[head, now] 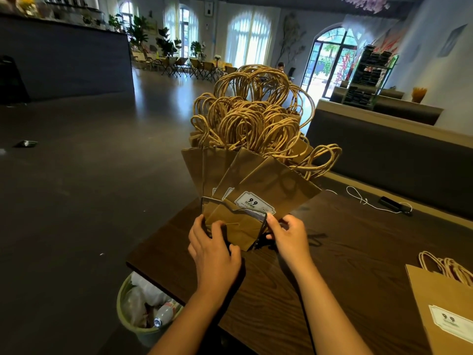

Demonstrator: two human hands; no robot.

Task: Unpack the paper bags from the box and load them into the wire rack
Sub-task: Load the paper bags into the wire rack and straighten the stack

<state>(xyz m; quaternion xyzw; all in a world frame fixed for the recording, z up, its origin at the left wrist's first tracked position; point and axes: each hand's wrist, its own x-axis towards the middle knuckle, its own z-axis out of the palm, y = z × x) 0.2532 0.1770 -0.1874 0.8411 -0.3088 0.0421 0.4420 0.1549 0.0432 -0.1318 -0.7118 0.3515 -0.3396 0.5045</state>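
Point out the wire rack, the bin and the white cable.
wire rack (231,202), head view, on its top front wire.
bin (122,294), head view, on its left rim beside the table.
white cable (364,201), head view, on its loop on the tabletop.

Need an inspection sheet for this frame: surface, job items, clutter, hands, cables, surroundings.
Surface: dark wood-grain table, person standing at its near-left corner.
Job's things: wire rack on the table, packed with upright brown paper bags, handles up, fanned unevenly; spare bags lying flat at the right edge. Box: nothing seen.
Clutter: small black device at the table's far side.
Hands: left hand holds the rack's near-left side and front bag; right hand has a grip on the rack's right wire.
Cables: white cable running to the black device.
Surroundings: lined waste bin with rubbish below the table corner; dark floor, bench seat, chairs, plants, arched windows.
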